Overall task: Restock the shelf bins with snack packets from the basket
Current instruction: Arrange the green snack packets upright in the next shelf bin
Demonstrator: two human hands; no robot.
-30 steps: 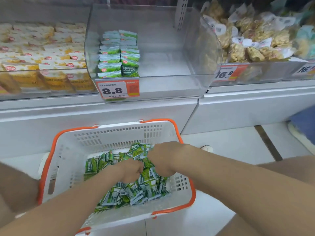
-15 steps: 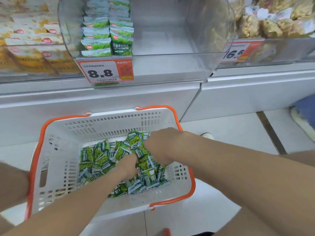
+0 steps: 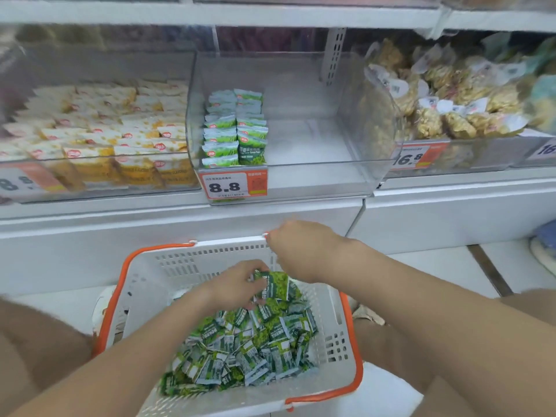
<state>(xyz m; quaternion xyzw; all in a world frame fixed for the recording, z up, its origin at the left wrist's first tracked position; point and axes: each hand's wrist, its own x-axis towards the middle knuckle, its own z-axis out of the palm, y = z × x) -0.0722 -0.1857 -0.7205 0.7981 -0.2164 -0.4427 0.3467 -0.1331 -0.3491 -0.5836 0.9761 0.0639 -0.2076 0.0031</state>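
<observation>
Shelf bin [image 3: 316,145] holds 2 packet rows [image 3: 234,130]; left grip [image 3: 237,284] pinches packets [image 3: 270,288] over basket [image 3: 144,281]; right grip [image 3: 301,251] unclear.

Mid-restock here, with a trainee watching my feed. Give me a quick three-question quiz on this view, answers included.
1. True or false: the clear middle bin is packed wall to wall with green packets.
2. The price tag on that bin reads: A) 8.8 B) 16.8 C) 6.8
3. Fill in: the left hand grips loose packets over the white, orange-rimmed ____.

Key: 1 false, they stand only along its left side; 2 A; 3 basket.
</observation>
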